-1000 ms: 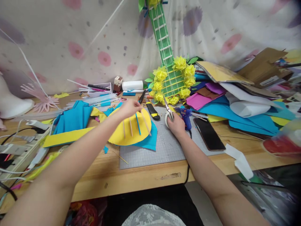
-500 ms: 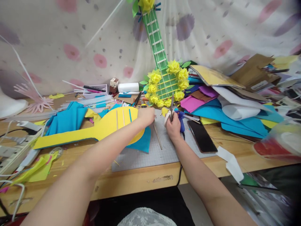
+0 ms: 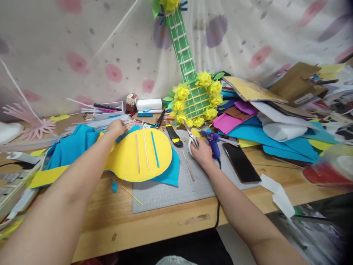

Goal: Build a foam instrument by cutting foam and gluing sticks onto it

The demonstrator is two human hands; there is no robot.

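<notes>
My right hand is closed around the handles of a pair of scissors, blades pointing away and partly apart. A blue glue gun lies just right of it. Beyond the yellow guitar-shaped cutout, my left hand hovers at the heap of thin sticks and blue scraps with its fingers curled down. What it holds, if anything, is hidden. Two pale sticks and a blue stick lie across the cutout's round body. Under its edge shows a blue sheet.
A loose stick and a box cutter lie on the grey cutting mat. To the right are a phone and a pile of coloured sheets. A green guitar with yellow flowers leans at the back.
My left hand has moved left, from the mat in front of the flowered guitar to behind the yellow cutout. The box cutter has come into view. My right hand keeps the scissors, tilted further left.
</notes>
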